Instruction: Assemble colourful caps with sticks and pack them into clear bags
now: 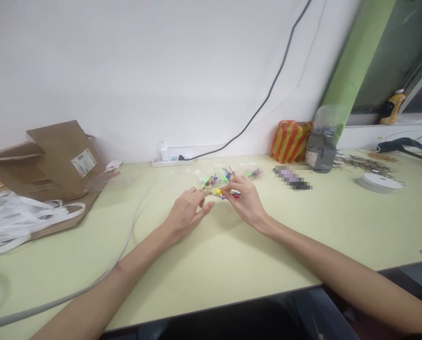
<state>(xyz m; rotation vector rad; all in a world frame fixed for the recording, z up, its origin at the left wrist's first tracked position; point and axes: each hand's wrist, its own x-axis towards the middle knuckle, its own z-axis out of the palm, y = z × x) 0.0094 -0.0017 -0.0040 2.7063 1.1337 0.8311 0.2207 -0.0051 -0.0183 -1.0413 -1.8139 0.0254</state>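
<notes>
My right hand is pinched on a small yellow piece, too small to name more exactly. Across from it, my left hand has its index finger stretched toward that piece, with the thumb apart and the other fingers curled; nothing shows in its grasp. Under and beside the right fingers lie small red and blue pieces, partly hidden by the hand. Just beyond my hands are small clusters of thin coloured pieces, one green and multicoloured, another blue and green, and a third farther right, seemingly in clear plastic.
A power strip with a black cable stands against the wall. Left are a brown cardboard box and white ribbon. A grey cable crosses the table. Right are a phone-like blurred object, a striped bag and a white spool.
</notes>
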